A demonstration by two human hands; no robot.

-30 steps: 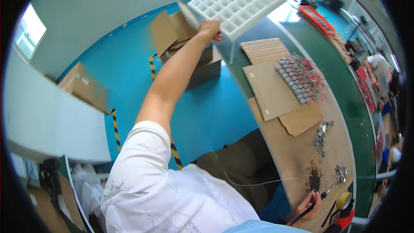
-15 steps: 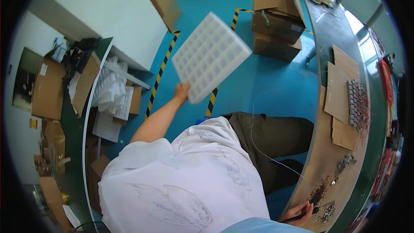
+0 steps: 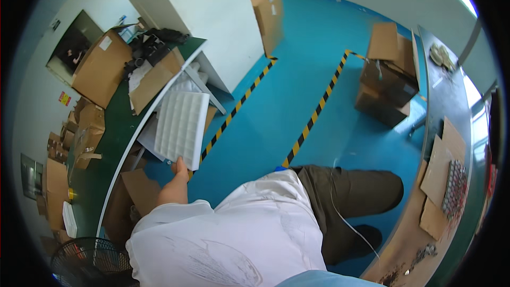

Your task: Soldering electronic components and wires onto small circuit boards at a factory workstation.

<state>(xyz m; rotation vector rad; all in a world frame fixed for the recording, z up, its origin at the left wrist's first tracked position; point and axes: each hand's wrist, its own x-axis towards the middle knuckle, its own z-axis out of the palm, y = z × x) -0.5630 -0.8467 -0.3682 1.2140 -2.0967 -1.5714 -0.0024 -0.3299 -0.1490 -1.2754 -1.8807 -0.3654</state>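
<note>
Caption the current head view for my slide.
The left hand holds a white gridded tray by one edge, near a green-topped workbench.

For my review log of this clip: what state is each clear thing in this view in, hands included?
Left hand: closed on the white tray
Right hand: out of view
White tray: held, tilted
Upper carton: open, flap raised
Cardboard sheets: flat, overlapping
Grey blocks: grouped in rows
Thin cord: slack, curved
Fan: running or not, cannot tell
</note>
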